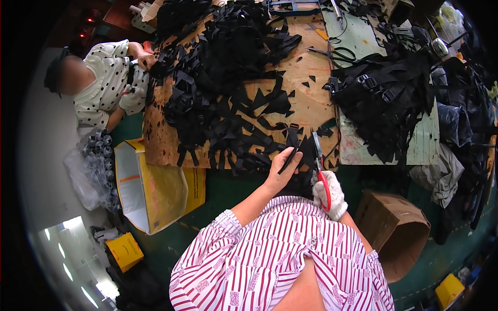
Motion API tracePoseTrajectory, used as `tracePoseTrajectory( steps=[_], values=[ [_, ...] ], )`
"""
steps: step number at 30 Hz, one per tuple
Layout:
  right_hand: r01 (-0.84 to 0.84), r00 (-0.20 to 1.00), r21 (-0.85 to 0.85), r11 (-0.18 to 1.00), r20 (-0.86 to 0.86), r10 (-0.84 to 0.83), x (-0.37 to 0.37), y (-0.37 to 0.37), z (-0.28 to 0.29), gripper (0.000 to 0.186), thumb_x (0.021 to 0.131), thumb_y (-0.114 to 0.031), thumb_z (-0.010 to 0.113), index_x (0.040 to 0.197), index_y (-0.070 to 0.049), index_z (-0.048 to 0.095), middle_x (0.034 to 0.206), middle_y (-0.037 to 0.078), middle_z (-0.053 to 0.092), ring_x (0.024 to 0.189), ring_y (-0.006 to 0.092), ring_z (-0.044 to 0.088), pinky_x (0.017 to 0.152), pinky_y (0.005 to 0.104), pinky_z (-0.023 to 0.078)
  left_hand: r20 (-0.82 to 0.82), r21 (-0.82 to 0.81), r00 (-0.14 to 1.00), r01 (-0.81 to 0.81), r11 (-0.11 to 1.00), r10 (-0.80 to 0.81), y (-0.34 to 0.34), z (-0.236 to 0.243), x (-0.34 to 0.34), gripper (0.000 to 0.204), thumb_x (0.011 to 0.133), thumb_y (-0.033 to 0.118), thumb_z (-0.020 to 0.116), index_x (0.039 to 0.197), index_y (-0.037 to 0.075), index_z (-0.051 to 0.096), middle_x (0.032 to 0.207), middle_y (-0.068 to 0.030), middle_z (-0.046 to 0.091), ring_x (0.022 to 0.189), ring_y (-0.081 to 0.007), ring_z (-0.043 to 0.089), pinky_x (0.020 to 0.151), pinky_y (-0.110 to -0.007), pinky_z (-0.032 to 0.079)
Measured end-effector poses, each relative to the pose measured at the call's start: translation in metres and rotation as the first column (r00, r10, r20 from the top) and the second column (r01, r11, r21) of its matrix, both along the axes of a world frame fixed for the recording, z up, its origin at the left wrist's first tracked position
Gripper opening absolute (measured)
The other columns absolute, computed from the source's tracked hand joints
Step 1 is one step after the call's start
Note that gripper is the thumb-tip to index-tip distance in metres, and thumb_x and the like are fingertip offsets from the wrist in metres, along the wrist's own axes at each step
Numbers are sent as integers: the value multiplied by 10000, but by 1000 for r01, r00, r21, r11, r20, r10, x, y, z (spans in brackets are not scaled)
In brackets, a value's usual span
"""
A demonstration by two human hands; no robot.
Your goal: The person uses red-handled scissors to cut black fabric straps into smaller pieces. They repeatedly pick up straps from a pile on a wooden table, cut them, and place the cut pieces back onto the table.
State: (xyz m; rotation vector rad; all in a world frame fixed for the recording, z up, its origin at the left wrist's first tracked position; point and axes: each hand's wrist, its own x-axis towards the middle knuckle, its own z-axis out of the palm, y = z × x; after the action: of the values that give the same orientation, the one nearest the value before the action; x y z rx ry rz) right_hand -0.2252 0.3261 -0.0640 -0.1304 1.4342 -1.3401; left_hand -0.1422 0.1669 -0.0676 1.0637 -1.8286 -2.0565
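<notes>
In the head view, our bare left hand [278, 179] pinches a black strap [290, 158], fingers closed, likely steadying it. Our gloved right hand [337, 196] curls round scissors [322, 178], blades beyond the fingers, presumably for clearance.

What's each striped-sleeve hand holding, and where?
The left hand pinches a black strap; exactly where is unclear. The gloved right hand holds scissors by their red handles.
</notes>
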Motion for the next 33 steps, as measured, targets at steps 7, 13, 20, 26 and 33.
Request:
tracePoseTrajectory(
  steps=[7, 13, 20, 26, 33],
  values=[
    [189, 972, -26, 982, 146, -183, -2, -6, -1, 538, 812, -468, 628, 1077, -38, 442, 673, 18, 481, 450, 77, 436, 370, 203, 349, 61, -53, 985, 163, 985, -160, 1, -2, 9, 245, 914, 289, 562, 890, 46, 581, 651, 43, 495, 539, -19, 460, 499, -188, 374],
    [362, 932, -190, 913, 102, -349, -26, 4, -15, 467, 836, -400, 633, 1112, -67, 458, 791, 7, 498, 495, 57, 444, 364, 173, 340, -130, -797, 977, -3, 603, -167, -47, 17, 0, 204, 703, 44, 703, 878, 67, 601, 1006, -76, 610, 943, -275, 566, 803, -397, 417],
    [394, 918, -122, 911, 101, -383, -20, 4, -15, 411, 859, -388, 604, 1086, -77, 459, 727, 0, 490, 459, 55, 425, 348, 178, 327, -400, 560, 766, -232, 796, 504, -93, 62, 4, 279, 935, 296, 510, 762, 79, 483, 632, -16, 451, 524, -123, 399, 613, -276, 405],
    [409, 901, -28, 912, 167, -399, -20, -4, -14, 374, 859, -338, 607, 1095, -99, 444, 704, -5, 474, 448, 63, 426, 341, 186, 332, -46, 667, 786, -435, 605, 616, -125, 13, 10, 246, 937, 199, 498, 738, 56, 471, 639, -5, 398, 556, -112, 396, 662, -278, 411],
    [409, 905, -2, 913, 129, -405, -22, -7, -17, 368, 857, -317, 610, 1100, -96, 443, 727, -10, 474, 470, 62, 420, 360, 185, 335, -212, 700, 845, -219, 679, 491, -154, -13, -7, 90, 811, 67, 618, 777, 14, 554, 683, -36, 522, 613, -152, 516, 682, -313, 475]
  ],
)
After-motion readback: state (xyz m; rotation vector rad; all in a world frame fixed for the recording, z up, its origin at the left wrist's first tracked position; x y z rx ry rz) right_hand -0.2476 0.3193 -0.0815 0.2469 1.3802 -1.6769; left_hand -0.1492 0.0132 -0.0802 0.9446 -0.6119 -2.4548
